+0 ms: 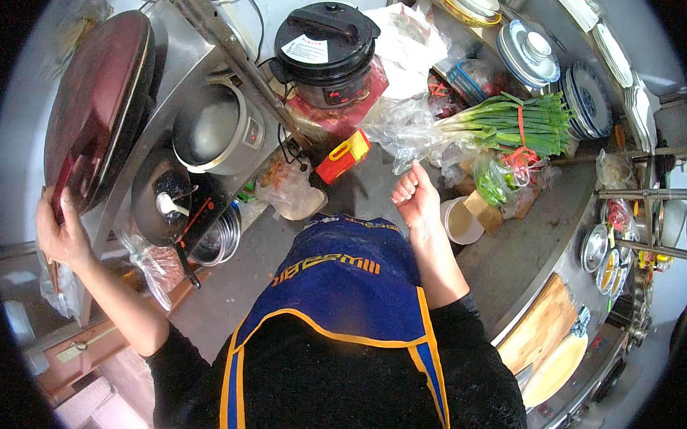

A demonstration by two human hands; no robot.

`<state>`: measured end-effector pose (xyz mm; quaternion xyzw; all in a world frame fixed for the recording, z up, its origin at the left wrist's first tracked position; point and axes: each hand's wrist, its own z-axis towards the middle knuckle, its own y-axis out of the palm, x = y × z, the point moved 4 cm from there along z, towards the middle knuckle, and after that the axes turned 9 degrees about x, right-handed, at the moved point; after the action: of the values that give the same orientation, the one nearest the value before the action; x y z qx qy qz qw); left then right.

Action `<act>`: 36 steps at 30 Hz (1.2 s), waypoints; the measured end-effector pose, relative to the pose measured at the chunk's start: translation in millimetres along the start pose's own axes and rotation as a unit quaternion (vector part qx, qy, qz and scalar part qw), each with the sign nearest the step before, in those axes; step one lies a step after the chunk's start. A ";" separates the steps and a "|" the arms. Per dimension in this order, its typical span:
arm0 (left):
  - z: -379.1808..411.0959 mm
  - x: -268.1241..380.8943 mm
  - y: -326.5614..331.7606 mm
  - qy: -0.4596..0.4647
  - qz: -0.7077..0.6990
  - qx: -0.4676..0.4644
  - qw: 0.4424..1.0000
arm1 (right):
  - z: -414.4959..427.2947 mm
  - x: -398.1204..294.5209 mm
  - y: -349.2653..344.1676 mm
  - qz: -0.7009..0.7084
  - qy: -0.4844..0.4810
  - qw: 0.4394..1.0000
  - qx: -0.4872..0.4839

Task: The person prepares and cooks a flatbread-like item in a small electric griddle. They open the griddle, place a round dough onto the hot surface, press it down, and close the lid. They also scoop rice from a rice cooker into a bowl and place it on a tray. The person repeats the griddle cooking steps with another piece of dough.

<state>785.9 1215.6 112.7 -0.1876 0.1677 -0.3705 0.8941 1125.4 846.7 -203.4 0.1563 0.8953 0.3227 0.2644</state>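
Observation:
At the left, my left hand (pixel 65 231) is closed around the reddish handle of a large round dark lid or griddle (pixel 95 106), which stands tilted up. Near it lie a dark wok (pixel 154 206) with a white ladle (pixel 172 205) in it and a pot (pixel 223 129) with an open top. My right hand (pixel 418 197) is raised in front of the apron, fingers curled, with nothing visible in it. Just beyond that hand is a clear plastic bag (pixel 404 131) around a bundle of green onions (pixel 508 121). A white bucket (pixel 461 221) stands beside my right wrist.
A black electric pressure cooker (pixel 326 55) stands ahead, with a red and yellow box (pixel 343 157) nearer me. Stacked plates (pixel 526 55) are on the right shelf. Wooden cutting boards (pixel 540 321) lie on the right counter. A metal post (pixel 224 42) slants between the left counter and the cooker.

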 end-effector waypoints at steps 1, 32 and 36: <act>-0.1 0.9 -0.4 -0.010 0.005 -0.001 1.000 | 0.3 -0.7 -0.6 0.002 -0.004 1.000 -0.004; -4.8 4.6 2.6 -0.001 0.055 -0.022 0.998 | -4.8 -1.6 8.2 -0.014 -0.023 0.999 0.034; -4.7 5.9 1.8 -0.003 0.039 -0.022 0.999 | -3.9 -0.8 6.9 -0.020 -0.021 0.999 0.038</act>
<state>788.8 1211.5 106.8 -0.2015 0.1801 -0.3309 0.9042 1124.5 849.6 -196.0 0.1549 0.9041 0.2800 0.2832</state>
